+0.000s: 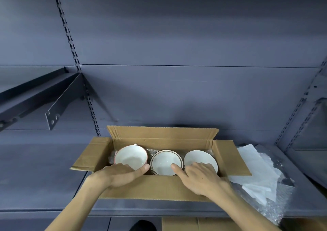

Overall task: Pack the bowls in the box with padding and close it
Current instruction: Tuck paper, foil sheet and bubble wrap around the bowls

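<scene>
An open cardboard box [159,188] stands on a grey shelf with all flaps folded out. Three white bowls sit side by side inside it: a red-rimmed bowl [131,155] at the left, a gold-rimmed bowl [164,161] in the middle, a plain bowl [200,157] at the right. Clear bubble wrap [150,152] shows between and behind them. My left hand [122,175] rests on the near rim of the red-rimmed bowl, fingers together. My right hand [200,175] lies over the plain bowl's near edge, its index finger reaching into the gold-rimmed bowl.
Loose white paper [254,174] and more bubble wrap [276,204] lie on the shelf to the right of the box. A dark shelf bracket [58,103] juts out at the upper left. Another cardboard box [191,224] sits below the shelf.
</scene>
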Demonstrator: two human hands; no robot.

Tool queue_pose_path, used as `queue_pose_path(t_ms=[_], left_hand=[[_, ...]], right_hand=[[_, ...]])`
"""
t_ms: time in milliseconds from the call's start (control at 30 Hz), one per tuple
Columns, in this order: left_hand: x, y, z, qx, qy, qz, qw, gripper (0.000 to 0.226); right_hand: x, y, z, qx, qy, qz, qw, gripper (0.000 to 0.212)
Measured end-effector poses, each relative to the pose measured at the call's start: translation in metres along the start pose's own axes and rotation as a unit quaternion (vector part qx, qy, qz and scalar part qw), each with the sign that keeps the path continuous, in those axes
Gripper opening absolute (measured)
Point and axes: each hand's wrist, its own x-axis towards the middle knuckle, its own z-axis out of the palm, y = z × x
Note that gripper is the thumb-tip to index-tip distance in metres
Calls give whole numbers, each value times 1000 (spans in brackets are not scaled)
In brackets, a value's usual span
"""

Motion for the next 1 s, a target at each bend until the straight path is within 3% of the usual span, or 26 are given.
queue_pose_path(t_ms=[67, 200, 267, 333, 400, 500, 667, 733, 867, 1000], left_hand=[[4, 4, -3, -38, -19, 2, 999, 116], [6, 18, 3, 1, 53, 73, 996, 101], [7, 28, 7, 11, 92, 112, 989, 85], [10, 39, 11, -9, 127, 158, 979, 73], [14, 55, 15, -47, 156, 216, 963, 70], [24, 89, 22, -59, 175, 287, 940, 66], [43, 158, 40, -39, 249, 385, 888, 26], [49, 190, 50, -32, 278, 398, 874, 23], [60, 253, 65, -24, 259, 449, 855, 25], [82, 317, 75, 38, 229, 463, 856, 32]], right_hand=[[0, 5, 0, -2, 5, 9, 1000, 76], [-1, 15, -1, -46, 1, -11, 999, 74], [-3, 20, -2, -28, 9, -21, 999, 57], [-7, 25, -6, 14, 35, -33, 999, 27], [-11, 33, -11, 21, 84, -21, 996, 40], [-14, 61, -15, 71, 159, 46, 984, 54], [-30, 134, -25, 111, 278, 226, 927, 38], [-43, 169, -24, 135, 316, 289, 894, 29], [-72, 228, -2, 182, 287, 381, 860, 14], [-88, 262, 28, 196, 230, 415, 858, 14]])
